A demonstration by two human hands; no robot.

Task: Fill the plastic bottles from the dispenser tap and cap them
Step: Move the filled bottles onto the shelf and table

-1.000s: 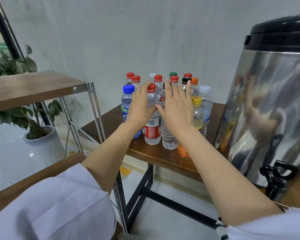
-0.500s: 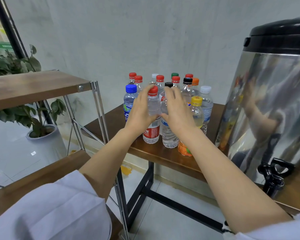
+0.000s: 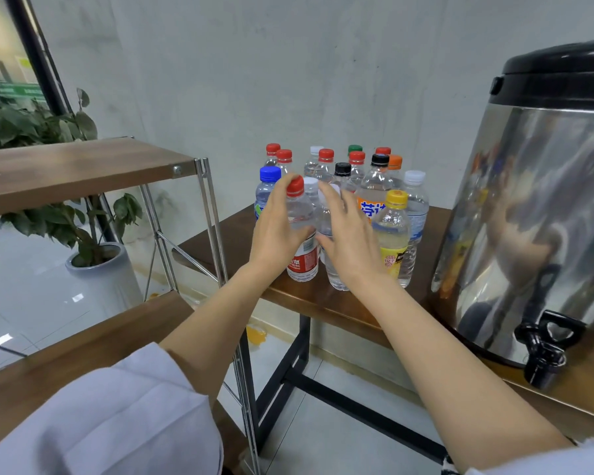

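Left hand (image 3: 275, 234) wraps the upper body of the red-capped bottle (image 3: 300, 210), thumb across the front and fingers curled behind up to the cap. Right hand (image 3: 352, 245) is spread with nearly straight fingers against the neighbouring clear bottle (image 3: 335, 275); it has not closed on it, and whether the palm actually touches cannot be told. Both bottles stand upright at the front of a cluster of capped bottles (image 3: 378, 180) on the wooden table (image 3: 234, 234), packed close enough that neighbours touch. The steel dispenser (image 3: 535, 200) stands well to the right, its black tap (image 3: 542, 344) low at the table's near edge.

The red-capped bottle looks empty, so it is likely very light, with thin walls that give under a squeeze. A hold round the stiffer shoulder or just below the cap should suit it better than the soft middle. Lifting it straight up would reduce the risk of toppling the adjacent bottles. Once filled it will be heavier and possibly wet and slippery
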